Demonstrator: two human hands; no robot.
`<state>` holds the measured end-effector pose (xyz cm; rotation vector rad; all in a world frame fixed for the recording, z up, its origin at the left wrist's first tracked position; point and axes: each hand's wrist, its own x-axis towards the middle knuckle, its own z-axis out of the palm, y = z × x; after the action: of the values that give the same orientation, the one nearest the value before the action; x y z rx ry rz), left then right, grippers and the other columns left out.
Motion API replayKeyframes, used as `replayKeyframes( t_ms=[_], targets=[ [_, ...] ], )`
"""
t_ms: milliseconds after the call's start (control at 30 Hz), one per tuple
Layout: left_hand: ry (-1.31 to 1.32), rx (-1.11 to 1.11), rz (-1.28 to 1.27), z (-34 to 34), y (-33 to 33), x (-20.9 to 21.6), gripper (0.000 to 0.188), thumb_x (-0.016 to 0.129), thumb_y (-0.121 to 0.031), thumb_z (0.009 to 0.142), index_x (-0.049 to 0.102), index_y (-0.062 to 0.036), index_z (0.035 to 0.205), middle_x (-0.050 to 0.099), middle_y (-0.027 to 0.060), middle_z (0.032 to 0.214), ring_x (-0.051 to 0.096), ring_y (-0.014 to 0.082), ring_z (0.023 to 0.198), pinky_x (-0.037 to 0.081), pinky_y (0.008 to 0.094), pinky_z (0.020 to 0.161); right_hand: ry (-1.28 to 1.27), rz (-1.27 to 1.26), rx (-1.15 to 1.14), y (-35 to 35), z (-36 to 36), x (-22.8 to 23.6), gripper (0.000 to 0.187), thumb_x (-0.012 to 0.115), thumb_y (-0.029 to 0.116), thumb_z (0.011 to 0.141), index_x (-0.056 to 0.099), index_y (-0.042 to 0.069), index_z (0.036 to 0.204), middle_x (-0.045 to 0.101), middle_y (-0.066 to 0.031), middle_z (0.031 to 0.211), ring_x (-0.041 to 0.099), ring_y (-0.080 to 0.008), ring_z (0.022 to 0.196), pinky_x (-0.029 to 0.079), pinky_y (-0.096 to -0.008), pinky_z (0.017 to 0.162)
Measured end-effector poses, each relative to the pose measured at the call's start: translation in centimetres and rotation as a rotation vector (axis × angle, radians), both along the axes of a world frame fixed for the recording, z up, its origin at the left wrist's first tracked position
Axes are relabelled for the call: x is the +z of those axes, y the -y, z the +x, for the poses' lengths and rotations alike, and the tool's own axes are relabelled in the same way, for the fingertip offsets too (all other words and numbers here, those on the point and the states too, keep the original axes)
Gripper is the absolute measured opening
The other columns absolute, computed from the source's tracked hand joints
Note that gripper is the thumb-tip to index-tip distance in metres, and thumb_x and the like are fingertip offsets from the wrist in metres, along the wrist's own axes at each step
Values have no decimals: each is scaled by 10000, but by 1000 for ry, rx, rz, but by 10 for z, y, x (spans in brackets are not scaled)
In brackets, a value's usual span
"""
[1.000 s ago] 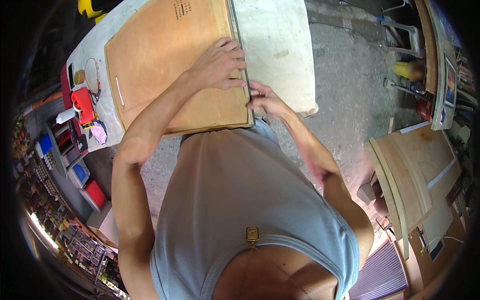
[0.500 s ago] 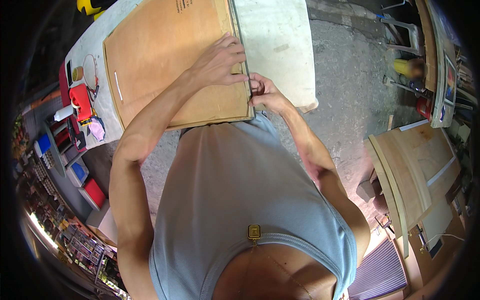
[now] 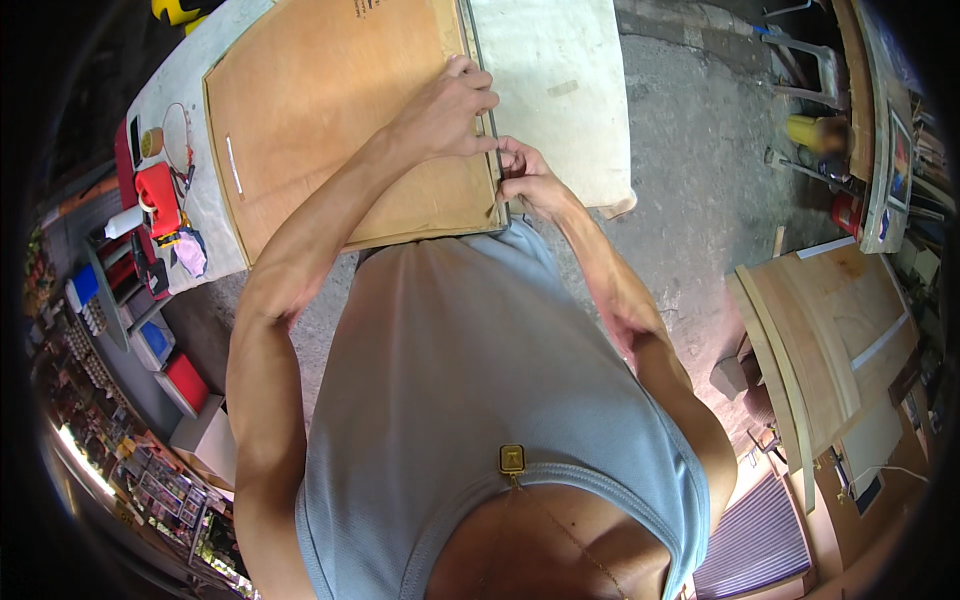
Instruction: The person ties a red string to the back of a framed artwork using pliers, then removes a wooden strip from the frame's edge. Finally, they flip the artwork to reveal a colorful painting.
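Observation:
A large flat frame with a brown wooden backing board (image 3: 310, 130) lies back side up in front of me, its dark edge strip (image 3: 490, 130) along the right. My left hand (image 3: 450, 115) rests at that right edge, fingers bent over the strip and thumb stretched toward my other hand. Just outside the edge, my right hand (image 3: 527, 180) has its fingers curled and pinched against the frame's side. Whatever small thing may lie between those fingertips is hidden. The near edge of the frame meets my grey shirt (image 3: 450, 330).
Under the frame is a pale worktable (image 3: 560, 90). On its left lie a red tool (image 3: 157, 198), a tape roll (image 3: 152, 142) and a pink cloth (image 3: 190, 255). Wooden panels (image 3: 830, 340) lean at the right, and a grey plastic stool (image 3: 815, 75) stands beyond the concrete floor.
My left hand has shifted slightly along the edge, with its fingers more bent. The right hand has moved a little up, closer to the left thumb.

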<state>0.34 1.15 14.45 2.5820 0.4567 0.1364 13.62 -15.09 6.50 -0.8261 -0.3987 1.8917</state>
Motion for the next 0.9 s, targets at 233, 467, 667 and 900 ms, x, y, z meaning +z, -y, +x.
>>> replayKeyframes(
  t_ms=[233, 467, 667, 900],
  targets=[
    [12, 72, 5, 3, 6, 3, 295, 736, -194, 587, 631, 8, 773, 585, 92, 889, 492, 314, 1034, 488, 392, 853, 36, -15, 9, 0, 3, -8, 679, 541, -172, 652, 464, 2, 1304, 677, -64, 958, 642, -115, 773, 517, -245, 643],
    [55, 121, 54, 4, 7, -4, 312, 717, -205, 568, 634, 14, 775, 567, 100, 880, 487, 312, 1015, 494, 391, 838, 103, -50, -22, -2, 0, -11, 650, 535, -167, 663, 478, 3, 1288, 677, -57, 924, 636, -113, 751, 504, -247, 626],
    [36, 132, 74, 8, 7, -5, 346, 705, -224, 567, 652, 18, 808, 567, 103, 893, 485, 314, 1015, 495, 396, 841, 100, -39, -45, -1, 3, -12, 639, 533, -175, 669, 482, 6, 1280, 677, -62, 932, 649, -135, 775, 524, -267, 657],
    [6, 129, 114, 18, -2, -32, 363, 719, -242, 580, 681, 8, 842, 576, 104, 928, 483, 320, 1036, 486, 388, 876, 226, -96, -42, -10, 9, -21, 708, 549, -190, 666, 454, -7, 1343, 670, -58, 934, 652, -153, 870, 534, -284, 765]
  ],
)
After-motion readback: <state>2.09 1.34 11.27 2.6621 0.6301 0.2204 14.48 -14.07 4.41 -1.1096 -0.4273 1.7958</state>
